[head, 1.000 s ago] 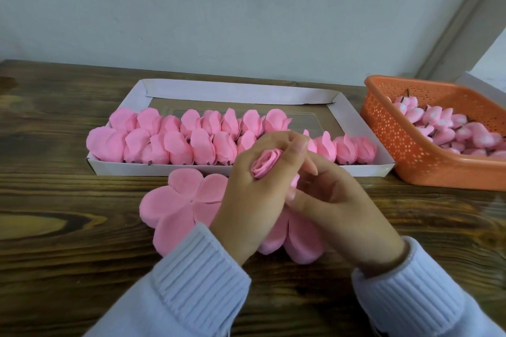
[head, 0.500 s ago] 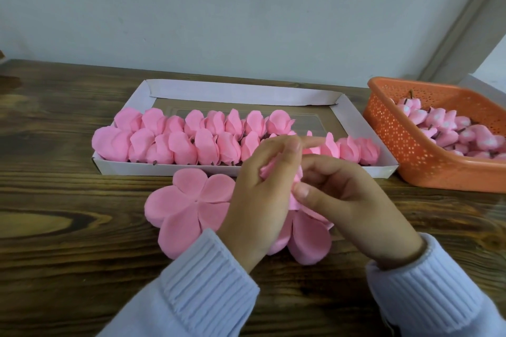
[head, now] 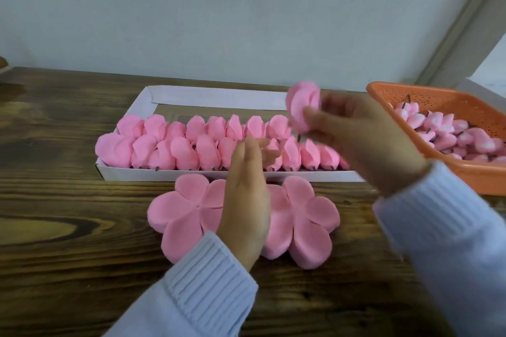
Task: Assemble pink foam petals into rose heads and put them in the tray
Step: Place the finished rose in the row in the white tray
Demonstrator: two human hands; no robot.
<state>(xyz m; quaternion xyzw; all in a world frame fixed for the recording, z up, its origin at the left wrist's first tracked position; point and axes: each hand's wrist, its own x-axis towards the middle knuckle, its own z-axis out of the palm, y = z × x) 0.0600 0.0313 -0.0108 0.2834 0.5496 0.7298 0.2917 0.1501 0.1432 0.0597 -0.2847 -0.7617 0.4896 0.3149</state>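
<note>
Right hand (head: 361,139) is up from frame centre to upper right since half a second ago, and it took the rose head (head: 302,102) with it. Left hand (head: 246,200) has let go and stayed low at centre.

Grip now: I see the right thumb and fingertips pinching the rose head at its lower right edge. Most of the bloom sticks out up and left of the fingers. Motion blur there, so I can't make out exact finger placement. In the picture the rose head sits over the tray's (head: 219,97) far right end, clear of the rows below.

Left hand holds nothing. Fingers are straight, hand edge-on, tips pointing up-frame and overlapping the front row in the tray. Can't tell whether it touches anything.

Tray is white card, centre frame, with finished heads (head: 191,145) packed in two rows along its near side. Two flat five-petal sheets lie on the table (head: 68,227) just in front of it: one (head: 180,210) left of the left hand, one (head: 309,216) right of it, both partly hidden by that hand.

Orange basket (head: 482,178) at the right edge holds pink buds (head: 438,128) with dark stems. Both wrists are in pale blue ribbed sleeves (head: 197,282).
</note>
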